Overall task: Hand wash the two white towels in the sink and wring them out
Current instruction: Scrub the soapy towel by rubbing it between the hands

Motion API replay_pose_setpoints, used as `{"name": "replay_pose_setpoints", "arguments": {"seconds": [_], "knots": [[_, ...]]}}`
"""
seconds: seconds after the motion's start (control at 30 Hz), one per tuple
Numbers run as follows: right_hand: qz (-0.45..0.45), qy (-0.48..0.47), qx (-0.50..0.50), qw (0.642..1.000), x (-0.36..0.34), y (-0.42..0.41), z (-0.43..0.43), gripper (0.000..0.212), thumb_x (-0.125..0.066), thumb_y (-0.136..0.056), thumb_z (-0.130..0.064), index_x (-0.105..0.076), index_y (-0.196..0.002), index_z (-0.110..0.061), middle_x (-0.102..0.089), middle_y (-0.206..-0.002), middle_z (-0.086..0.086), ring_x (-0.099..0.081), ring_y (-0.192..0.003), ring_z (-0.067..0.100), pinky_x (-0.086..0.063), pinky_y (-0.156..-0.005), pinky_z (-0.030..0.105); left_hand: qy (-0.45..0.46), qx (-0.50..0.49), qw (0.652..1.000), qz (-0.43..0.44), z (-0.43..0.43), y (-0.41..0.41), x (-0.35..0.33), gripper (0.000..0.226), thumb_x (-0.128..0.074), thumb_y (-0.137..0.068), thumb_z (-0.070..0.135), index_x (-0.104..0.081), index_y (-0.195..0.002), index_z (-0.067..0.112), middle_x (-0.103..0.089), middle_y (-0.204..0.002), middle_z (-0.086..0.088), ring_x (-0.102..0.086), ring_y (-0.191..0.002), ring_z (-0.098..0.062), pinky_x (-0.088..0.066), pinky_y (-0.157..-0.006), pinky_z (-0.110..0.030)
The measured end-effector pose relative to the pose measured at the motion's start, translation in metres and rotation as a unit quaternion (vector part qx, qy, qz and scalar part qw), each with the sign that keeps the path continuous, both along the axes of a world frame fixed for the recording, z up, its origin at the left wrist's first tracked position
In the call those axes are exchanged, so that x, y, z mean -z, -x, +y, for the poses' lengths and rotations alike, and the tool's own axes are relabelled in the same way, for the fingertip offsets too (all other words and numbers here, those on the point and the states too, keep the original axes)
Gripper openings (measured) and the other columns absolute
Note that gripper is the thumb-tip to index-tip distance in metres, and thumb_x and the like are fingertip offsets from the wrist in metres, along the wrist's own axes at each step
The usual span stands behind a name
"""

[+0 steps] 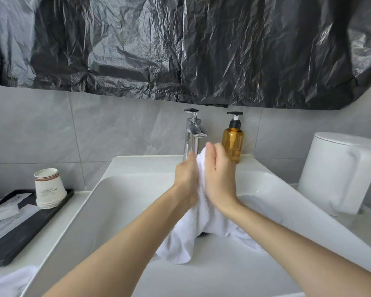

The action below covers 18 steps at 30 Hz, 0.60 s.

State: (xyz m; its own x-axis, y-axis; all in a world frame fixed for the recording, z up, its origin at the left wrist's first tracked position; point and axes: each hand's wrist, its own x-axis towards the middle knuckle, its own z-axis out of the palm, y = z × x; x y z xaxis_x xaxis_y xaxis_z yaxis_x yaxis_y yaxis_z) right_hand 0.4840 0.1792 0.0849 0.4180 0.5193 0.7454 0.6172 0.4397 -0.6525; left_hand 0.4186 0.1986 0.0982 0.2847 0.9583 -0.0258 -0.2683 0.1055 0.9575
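A white towel (193, 230) hangs bunched over the white sink (120, 202), its lower folds resting on the basin floor. My left hand (185, 179) grips it from the left and my right hand (220, 172) holds it from the right, fingers curled over its top end just below the chrome faucet (193, 133). A second white towel (7, 281) lies on the counter at the bottom left corner, partly cut off by the frame.
An amber soap pump bottle (232, 142) stands right of the faucet. A black tray (19, 230) with a stack of paper cups (49, 189) and packets sits on the left counter. A white kettle (343, 170) stands at the right. Black plastic sheeting (180, 50) covers the wall above.
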Motion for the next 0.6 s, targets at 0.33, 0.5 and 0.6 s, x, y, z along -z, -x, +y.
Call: {"name": "replay_pose_setpoints", "arguments": {"seconds": [0.33,0.5,0.6], "knots": [[-0.093,-0.058,-0.035,0.993,0.01,0.006,-0.008,0.031,-0.041,-0.101,-0.026,-0.034,-0.071,-0.024,-0.041,-0.054,-0.009,-0.039,-0.049,0.002,-0.029,-0.052,0.031,-0.03,-0.006,1.0,-0.001,0.004,0.003,0.0,0.034,-0.043,-0.103,0.028,-0.052,-0.074,0.014,-0.052,-0.059,0.002,-0.049,-0.061,-0.016,-0.04,-0.046,-0.018],[0.038,-0.041,0.046,0.997,-0.008,-0.011,0.008,0.039,-0.041,-0.103,-0.021,-0.031,-0.066,-0.023,-0.036,-0.052,-0.008,-0.04,-0.05,0.002,-0.023,-0.055,0.031,-0.007,0.019,1.0,0.014,-0.006,-0.003,0.0,0.039,-0.037,-0.104,0.039,-0.065,-0.101,0.012,-0.069,-0.087,-0.006,-0.065,-0.075,-0.016,-0.048,-0.058,-0.023],[-0.082,-0.068,-0.022,0.994,0.008,0.0,-0.005,0.031,-0.041,-0.101,-0.027,-0.035,-0.071,-0.026,-0.038,-0.051,-0.009,-0.04,-0.05,0.007,-0.028,-0.051,0.031,-0.038,0.007,0.999,0.0,-0.001,-0.001,0.002,0.034,-0.044,-0.103,0.029,-0.053,-0.073,0.015,-0.057,-0.054,0.006,-0.054,-0.054,-0.011,-0.042,-0.047,-0.017]]}}
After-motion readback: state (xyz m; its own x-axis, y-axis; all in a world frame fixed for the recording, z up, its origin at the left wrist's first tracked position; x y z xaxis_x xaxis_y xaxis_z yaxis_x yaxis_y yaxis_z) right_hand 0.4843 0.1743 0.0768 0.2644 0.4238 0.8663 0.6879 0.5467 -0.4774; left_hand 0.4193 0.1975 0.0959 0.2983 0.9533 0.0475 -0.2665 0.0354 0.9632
